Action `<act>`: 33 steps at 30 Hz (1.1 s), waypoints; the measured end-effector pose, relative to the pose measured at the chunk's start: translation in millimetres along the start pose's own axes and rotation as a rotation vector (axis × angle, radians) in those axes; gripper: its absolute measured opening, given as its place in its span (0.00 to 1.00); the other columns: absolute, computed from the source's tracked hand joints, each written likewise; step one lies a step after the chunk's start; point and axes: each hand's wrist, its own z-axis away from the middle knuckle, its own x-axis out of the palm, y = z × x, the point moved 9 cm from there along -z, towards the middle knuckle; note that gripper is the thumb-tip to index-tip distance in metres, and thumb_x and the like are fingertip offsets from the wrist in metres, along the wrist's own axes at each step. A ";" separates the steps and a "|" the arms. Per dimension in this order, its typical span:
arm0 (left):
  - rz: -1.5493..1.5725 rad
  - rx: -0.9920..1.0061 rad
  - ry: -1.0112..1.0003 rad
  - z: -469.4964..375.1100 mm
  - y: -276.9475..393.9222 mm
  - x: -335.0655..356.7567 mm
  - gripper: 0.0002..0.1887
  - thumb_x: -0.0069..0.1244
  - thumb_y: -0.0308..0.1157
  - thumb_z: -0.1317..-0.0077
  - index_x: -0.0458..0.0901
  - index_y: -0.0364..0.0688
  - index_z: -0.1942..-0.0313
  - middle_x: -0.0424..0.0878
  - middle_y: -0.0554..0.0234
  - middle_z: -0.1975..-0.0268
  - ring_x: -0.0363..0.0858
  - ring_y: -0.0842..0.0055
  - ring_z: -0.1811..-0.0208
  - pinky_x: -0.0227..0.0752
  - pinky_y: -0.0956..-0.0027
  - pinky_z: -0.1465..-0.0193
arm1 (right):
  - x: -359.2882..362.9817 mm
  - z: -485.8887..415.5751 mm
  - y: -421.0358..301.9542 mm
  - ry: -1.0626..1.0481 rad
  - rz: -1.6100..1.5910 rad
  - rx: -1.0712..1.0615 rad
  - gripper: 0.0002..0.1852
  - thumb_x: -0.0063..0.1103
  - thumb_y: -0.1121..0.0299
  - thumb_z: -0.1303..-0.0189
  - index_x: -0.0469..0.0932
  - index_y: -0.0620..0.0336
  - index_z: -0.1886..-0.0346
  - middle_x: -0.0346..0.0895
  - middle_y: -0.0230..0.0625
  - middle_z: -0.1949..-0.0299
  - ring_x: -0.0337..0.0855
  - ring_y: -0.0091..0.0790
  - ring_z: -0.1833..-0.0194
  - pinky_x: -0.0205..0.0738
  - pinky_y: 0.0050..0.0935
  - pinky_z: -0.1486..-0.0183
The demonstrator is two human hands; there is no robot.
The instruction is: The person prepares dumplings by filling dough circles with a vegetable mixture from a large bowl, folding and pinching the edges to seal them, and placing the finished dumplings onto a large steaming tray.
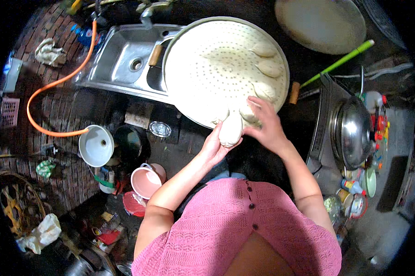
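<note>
My left hand [214, 146] cradles an elongated piece of pale, smooth dough [231, 132] above the front rim of a large round perforated steamer tray [207, 41]. Just right of it, my right hand [269, 127] has its fingers curved and spread. Its fingertips are over or beside a shaped dough piece [246, 113] on the tray, and I cannot tell whether they touch it. More dough pieces follow the tray's right edge: one at the top [264, 49], another below it [269, 68], and a third [264, 90]. One more [219, 116] lies partly behind my left hand.
Under the tray's left side is a stainless steel sink [124, 62]. An orange hose [38, 89] runs into a white bucket [96, 145]. A pink bucket [146, 181] is by my left elbow. To the right are a lidded metal wok [354, 132] and a green stick [338, 62].
</note>
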 end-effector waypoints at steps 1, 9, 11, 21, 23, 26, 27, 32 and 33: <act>-0.034 0.026 0.045 1.7 6.3 -6.6 0.27 0.25 0.51 0.29 0.58 0.44 0.38 0.70 0.54 0.43 0.74 0.63 0.46 0.73 0.57 0.47 | 15.1 -4.7 -19.0 -0.117 -0.069 -0.099 0.47 0.74 0.56 0.67 0.64 0.57 0.38 0.53 0.51 0.35 0.54 0.55 0.35 0.52 0.46 0.35; -0.177 0.254 0.114 21.3 65.3 6.4 0.36 0.19 0.57 0.31 0.45 0.39 0.33 0.55 0.54 0.33 0.56 0.63 0.32 0.52 0.56 0.32 | 94.9 -40.8 -32.5 -0.230 -0.082 -0.100 0.50 0.76 0.60 0.70 0.61 0.57 0.37 0.40 0.61 0.32 0.47 0.65 0.34 0.54 0.50 0.36; -0.154 0.292 0.017 21.8 81.0 8.4 0.39 0.21 0.60 0.32 0.43 0.39 0.33 0.53 0.54 0.32 0.55 0.65 0.32 0.49 0.57 0.31 | 104.6 -59.8 -26.0 -0.252 -0.197 -0.030 0.46 0.74 0.61 0.67 0.64 0.59 0.39 0.40 0.61 0.32 0.53 0.63 0.35 0.58 0.45 0.37; -0.238 0.755 0.417 99.3 165.2 -52.7 0.29 0.34 0.45 0.30 0.47 0.44 0.34 0.59 0.42 0.36 0.59 0.57 0.35 0.57 0.50 0.37 | 179.6 -116.1 9.0 -0.207 -0.058 0.164 0.41 0.70 0.57 0.57 0.63 0.65 0.41 0.45 0.65 0.34 0.50 0.62 0.34 0.51 0.44 0.34; -0.232 0.766 0.449 103.8 163.9 -57.2 0.27 0.34 0.42 0.30 0.50 0.42 0.35 0.60 0.42 0.37 0.60 0.57 0.35 0.57 0.50 0.36 | 195.7 -114.4 18.6 -0.237 0.073 0.204 0.43 0.70 0.55 0.57 0.61 0.65 0.38 0.44 0.66 0.34 0.48 0.64 0.34 0.49 0.46 0.33; -0.213 0.767 0.497 110.5 162.4 -68.0 0.23 0.33 0.38 0.30 0.54 0.40 0.37 0.63 0.42 0.38 0.62 0.58 0.36 0.58 0.50 0.36 | 179.1 -123.5 6.3 -0.292 0.154 0.102 0.51 0.73 0.52 0.64 0.56 0.62 0.36 0.45 0.63 0.34 0.47 0.64 0.34 0.47 0.48 0.33; -0.225 0.775 0.505 113.2 163.0 -69.3 0.23 0.33 0.38 0.30 0.54 0.39 0.38 0.63 0.42 0.38 0.62 0.58 0.37 0.59 0.51 0.37 | 168.1 -127.5 4.0 -0.304 0.205 0.065 0.53 0.74 0.52 0.66 0.56 0.61 0.35 0.45 0.62 0.34 0.47 0.63 0.34 0.48 0.48 0.33; -0.223 0.758 0.540 112.6 159.0 -73.8 0.21 0.37 0.33 0.32 0.58 0.38 0.41 0.66 0.43 0.40 0.66 0.61 0.39 0.61 0.54 0.37 | 190.9 -133.5 0.6 -0.650 0.259 -0.418 0.51 0.75 0.67 0.69 0.56 0.55 0.35 0.54 0.44 0.34 0.52 0.46 0.32 0.49 0.42 0.33; -0.216 0.750 0.547 112.1 158.5 -71.8 0.21 0.38 0.33 0.32 0.58 0.38 0.41 0.66 0.43 0.41 0.66 0.62 0.39 0.61 0.54 0.37 | 189.9 -134.1 -10.3 -0.578 0.236 -0.532 0.43 0.73 0.67 0.66 0.63 0.57 0.40 0.65 0.44 0.42 0.62 0.44 0.38 0.55 0.41 0.37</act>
